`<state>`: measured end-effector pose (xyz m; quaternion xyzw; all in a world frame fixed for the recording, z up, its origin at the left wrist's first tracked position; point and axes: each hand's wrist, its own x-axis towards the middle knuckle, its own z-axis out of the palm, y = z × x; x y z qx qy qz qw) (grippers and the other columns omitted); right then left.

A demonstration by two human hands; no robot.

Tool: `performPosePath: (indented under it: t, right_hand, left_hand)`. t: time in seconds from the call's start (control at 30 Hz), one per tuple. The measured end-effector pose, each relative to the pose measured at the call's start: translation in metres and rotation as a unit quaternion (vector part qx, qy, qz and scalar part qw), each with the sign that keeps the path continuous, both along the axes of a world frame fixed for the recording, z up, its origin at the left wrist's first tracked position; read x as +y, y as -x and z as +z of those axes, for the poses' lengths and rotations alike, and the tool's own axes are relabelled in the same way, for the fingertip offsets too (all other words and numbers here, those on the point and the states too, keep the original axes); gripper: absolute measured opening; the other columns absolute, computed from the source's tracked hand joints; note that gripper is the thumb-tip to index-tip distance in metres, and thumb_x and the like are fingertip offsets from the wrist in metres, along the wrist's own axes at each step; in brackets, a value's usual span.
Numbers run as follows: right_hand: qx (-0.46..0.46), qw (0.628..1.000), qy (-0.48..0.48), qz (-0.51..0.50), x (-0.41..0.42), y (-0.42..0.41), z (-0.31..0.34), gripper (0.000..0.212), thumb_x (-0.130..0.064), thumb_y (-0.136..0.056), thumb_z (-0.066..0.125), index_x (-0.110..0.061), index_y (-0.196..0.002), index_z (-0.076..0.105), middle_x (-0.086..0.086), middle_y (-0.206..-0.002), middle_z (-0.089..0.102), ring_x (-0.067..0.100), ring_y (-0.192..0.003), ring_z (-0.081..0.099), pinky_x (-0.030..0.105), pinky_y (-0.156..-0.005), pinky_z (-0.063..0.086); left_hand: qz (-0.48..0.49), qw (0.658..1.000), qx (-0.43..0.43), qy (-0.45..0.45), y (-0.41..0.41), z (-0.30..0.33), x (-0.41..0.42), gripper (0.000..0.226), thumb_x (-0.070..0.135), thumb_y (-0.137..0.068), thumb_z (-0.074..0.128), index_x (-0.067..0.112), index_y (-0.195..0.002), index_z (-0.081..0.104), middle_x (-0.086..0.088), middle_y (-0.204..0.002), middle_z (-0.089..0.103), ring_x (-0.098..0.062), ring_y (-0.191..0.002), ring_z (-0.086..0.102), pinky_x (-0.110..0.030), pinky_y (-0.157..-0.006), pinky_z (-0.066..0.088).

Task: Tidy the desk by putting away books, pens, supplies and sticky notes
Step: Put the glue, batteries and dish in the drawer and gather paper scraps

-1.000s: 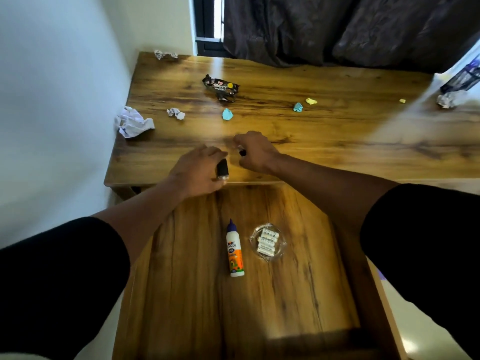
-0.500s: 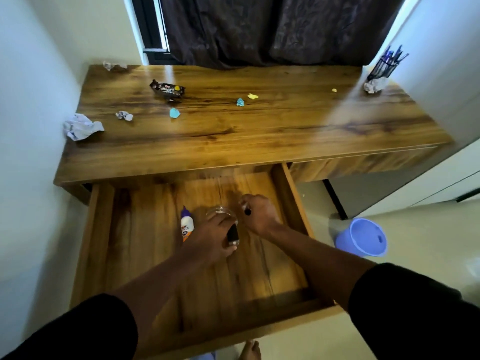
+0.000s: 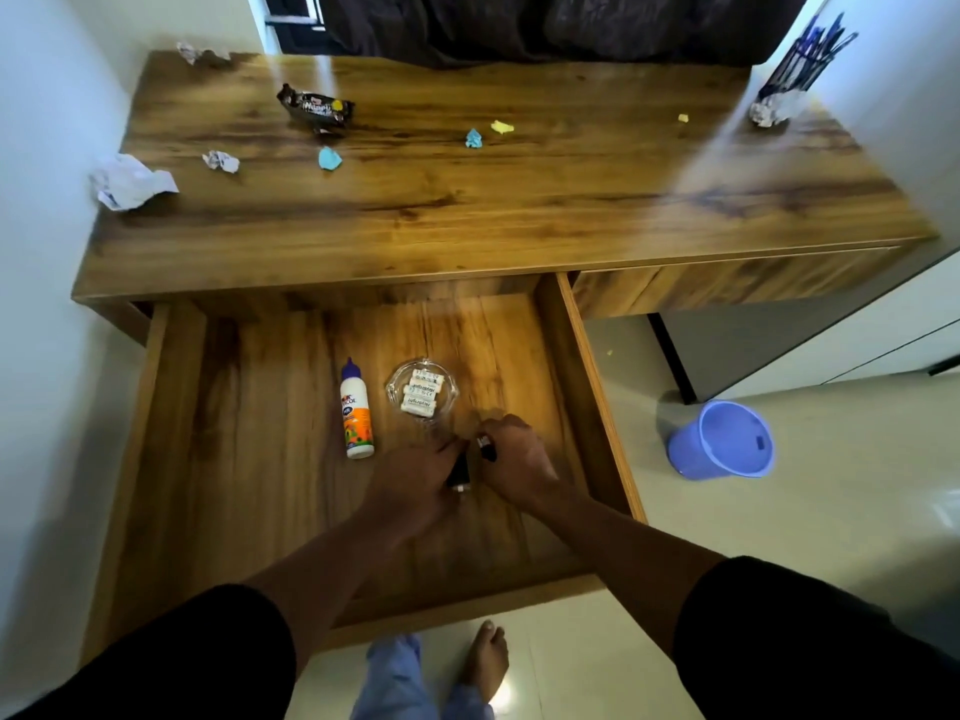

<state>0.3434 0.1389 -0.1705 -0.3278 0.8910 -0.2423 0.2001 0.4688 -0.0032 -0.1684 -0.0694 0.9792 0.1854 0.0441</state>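
Observation:
Both my hands are low inside the open wooden drawer [image 3: 171, 459]. My left hand [image 3: 415, 483] grips a small black object [image 3: 459, 472] with a pale tip. My right hand [image 3: 514, 459] pinches another small black object [image 3: 487, 446]. Just beyond them in the drawer lie a glue bottle [image 3: 356, 410] with a blue cap and a glass dish [image 3: 422, 389] of white tubes. Crumpled blue [image 3: 329, 158] and yellow sticky notes [image 3: 502, 127] lie on the desk top [image 3: 519, 200]. A cup of pens [image 3: 802, 59] stands at the far right corner.
Crumpled white paper [image 3: 130, 181] sits at the desk's left edge, a smaller ball [image 3: 221, 161] beside it, and a dark snack wrapper [image 3: 317, 109] farther back. A purple bin [image 3: 724, 439] stands on the floor right of the drawer. My bare foot [image 3: 485, 662] is below the drawer front.
Both hands came down from the desk's front edge into the drawer, each still holding its small black object. They have since shifted nearer, uncovering the glass dish.

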Motion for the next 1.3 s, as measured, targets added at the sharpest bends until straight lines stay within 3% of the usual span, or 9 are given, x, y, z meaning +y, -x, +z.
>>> performPosePath:
  t: [0.17,0.37,0.53,0.6,0.7,0.87,1.0,1.17,1.3]
  right_hand:
    - [0.016,1.000,-0.016,0.015,-0.001,-0.004,-0.006,0.020,-0.022,-0.096,0.061,-0.015,-0.112,0.071,0.013,-0.113,0.062,0.031,-0.096,0.065,0.039,-0.080,0.058]
    - [0.037,0.999,-0.031,0.024,0.001,-0.002,0.001,0.026,-0.021,-0.095,0.065,-0.016,-0.120,0.064,0.012,-0.116,0.061,0.030,-0.098,0.066,0.035,-0.078,0.058]
    - [0.062,0.996,-0.040,0.052,0.008,0.003,0.019,0.039,-0.028,-0.092,0.063,-0.020,-0.130,0.059,0.009,-0.125,0.060,0.027,-0.108,0.061,0.040,-0.083,0.059]
    - [0.049,0.996,-0.011,0.077,0.014,0.003,0.024,0.027,-0.027,-0.092,0.060,-0.020,-0.118,0.064,0.005,-0.114,0.064,0.020,-0.098,0.063,0.038,-0.080,0.059]
    - [-0.029,0.993,0.001,0.115,0.028,0.003,0.030,0.012,-0.033,-0.091,0.063,-0.027,-0.100,0.069,-0.008,-0.097,0.070,0.008,-0.087,0.067,0.037,-0.078,0.062]
    - [-0.159,0.947,-0.107,0.259,0.038,-0.016,0.045,0.023,-0.040,-0.092,0.071,-0.023,-0.107,0.076,-0.005,-0.110,0.074,0.013,-0.101,0.068,0.038,-0.090,0.058]
    - [-0.195,0.916,-0.175,0.304,0.039,-0.035,0.042,0.038,-0.060,-0.084,0.073,-0.027,-0.103,0.077,-0.010,-0.106,0.072,0.009,-0.100,0.065,0.040,-0.090,0.059]
    - [-0.230,0.904,-0.170,0.318,0.042,-0.041,0.050,0.049,-0.070,-0.076,0.073,-0.030,-0.105,0.076,-0.012,-0.104,0.072,0.009,-0.100,0.066,0.042,-0.092,0.058]
    - [-0.220,0.899,-0.160,0.342,0.042,-0.047,0.055,0.047,-0.060,-0.078,0.078,-0.027,-0.112,0.075,-0.010,-0.108,0.072,0.009,-0.101,0.066,0.042,-0.093,0.058]
  left_hand:
    - [0.031,0.999,0.013,0.000,-0.002,-0.008,-0.002,0.074,0.040,-0.072,0.082,0.027,-0.141,0.058,-0.001,-0.118,0.074,-0.026,-0.097,0.073,-0.035,-0.071,0.058]
    - [0.029,0.999,-0.014,-0.018,0.002,-0.007,-0.003,0.075,0.037,-0.085,0.073,0.028,-0.153,0.044,0.008,-0.162,0.037,-0.025,-0.128,0.059,-0.039,-0.091,0.058]
    - [-0.003,0.998,0.013,-0.054,-0.008,0.005,-0.002,0.054,0.047,-0.090,0.066,0.033,-0.141,0.058,0.010,-0.145,0.058,-0.015,-0.119,0.064,-0.022,-0.085,0.048]
    - [-0.014,0.998,-0.015,-0.051,-0.018,0.010,-0.003,0.048,0.058,-0.091,0.060,0.038,-0.135,0.063,0.016,-0.135,0.065,-0.007,-0.107,0.066,-0.017,-0.081,0.042]
    - [-0.026,0.989,-0.113,-0.088,-0.033,0.023,-0.004,0.051,0.076,-0.085,0.055,0.043,-0.122,0.070,0.022,-0.121,0.070,0.003,-0.105,0.064,-0.020,-0.090,0.048]
    - [-0.045,0.933,-0.289,-0.212,-0.057,0.042,-0.001,0.059,0.086,-0.073,0.062,0.044,-0.111,0.074,0.030,-0.107,0.071,0.008,-0.099,0.065,-0.032,-0.095,0.055]
    - [-0.056,0.912,-0.344,-0.214,-0.058,0.053,0.001,0.063,0.088,-0.066,0.066,0.050,-0.116,0.071,0.032,-0.112,0.070,0.005,-0.109,0.063,-0.037,-0.104,0.050]
    - [-0.074,0.912,-0.364,-0.176,-0.059,0.060,0.007,0.081,0.089,-0.056,0.071,0.045,-0.124,0.067,0.028,-0.120,0.067,0.002,-0.110,0.060,-0.037,-0.103,0.050]
    - [-0.074,0.908,-0.370,-0.183,-0.060,0.063,0.010,0.077,0.084,-0.060,0.072,0.041,-0.124,0.067,0.026,-0.118,0.069,0.002,-0.108,0.061,-0.036,-0.102,0.051]
